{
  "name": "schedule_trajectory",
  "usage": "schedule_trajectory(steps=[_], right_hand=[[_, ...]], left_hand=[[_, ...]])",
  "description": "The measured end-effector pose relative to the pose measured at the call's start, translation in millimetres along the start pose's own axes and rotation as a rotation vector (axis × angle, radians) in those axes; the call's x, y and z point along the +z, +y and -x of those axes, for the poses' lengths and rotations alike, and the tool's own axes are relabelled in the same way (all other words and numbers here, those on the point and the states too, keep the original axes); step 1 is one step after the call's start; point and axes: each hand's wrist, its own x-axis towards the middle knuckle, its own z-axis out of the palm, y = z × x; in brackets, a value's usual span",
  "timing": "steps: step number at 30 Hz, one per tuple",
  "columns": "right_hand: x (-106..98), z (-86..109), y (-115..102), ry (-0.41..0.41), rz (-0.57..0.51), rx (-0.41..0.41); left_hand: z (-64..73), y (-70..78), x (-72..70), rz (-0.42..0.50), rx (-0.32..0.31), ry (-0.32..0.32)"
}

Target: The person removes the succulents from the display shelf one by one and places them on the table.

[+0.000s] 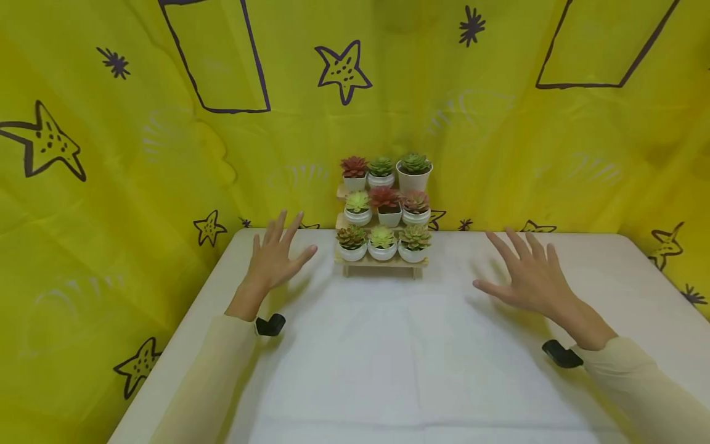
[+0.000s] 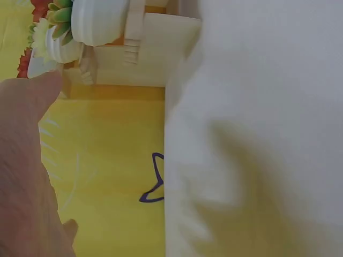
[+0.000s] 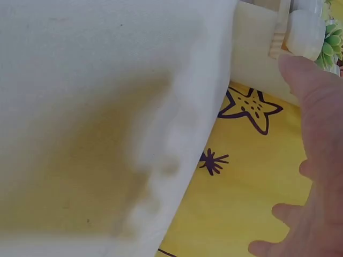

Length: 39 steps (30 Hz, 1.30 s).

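Note:
In the head view a three-step wooden stand (image 1: pixel 381 262) stands at the far side of the table, bearing several small potted succulents in white pots. A large green succulent (image 1: pixel 415 163) sits at the top right, and a dark red one (image 1: pixel 354 166) at the top left. On the lowest step is a pale green succulent (image 1: pixel 382 237). My left hand (image 1: pixel 273 256) hovers to the left of the stand, fingers spread, holding nothing. Over the table to the right of the stand, my right hand (image 1: pixel 529 274) is likewise spread and holds nothing.
A white cloth covers the table (image 1: pixel 388 357). Close behind its far edge and along the left side hangs a yellow curtain (image 1: pixel 294 135) with dark starfish drawings. Both wrists carry a small black device, the left one (image 1: pixel 270 325) and the right one (image 1: pixel 561 354).

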Motion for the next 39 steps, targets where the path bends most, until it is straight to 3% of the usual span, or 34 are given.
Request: schedule_trajectory(steps=[9,14,19,23,27,32,39], right_hand=[[-5.3,-12.1,-1.3,0.070,-0.121,-0.138],[-10.3,-21.5,-6.7,0.059,-0.151,-0.163],[-15.2,-30.7,-13.7,-0.006,-0.225,-0.148],[-15.1,-38.4,-19.9,-0.027,-0.329,-0.159],[-11.8,-45.8,-26.7,-0.024,-0.420,-0.186],[-6.1,-53.2,-36.3,-0.047,-0.495,-0.175],[-1.2,-62.0,-49.5,-0.085,-0.577,-0.114]], left_hand=[[-25.6,14.8,-5.6,0.362,0.104,-0.045],[-38.3,21.4,-3.9,0.459,0.127,-0.053],[-50.0,26.0,-1.4,0.584,0.123,-0.078],[-54.2,34.1,-2.6,0.741,0.093,-0.145],[-58.0,41.2,-1.2,0.892,0.021,-0.243],[-62.4,46.4,1.9,0.983,-0.042,-0.303],[-68.4,51.8,3.8,1.080,-0.061,-0.343]])
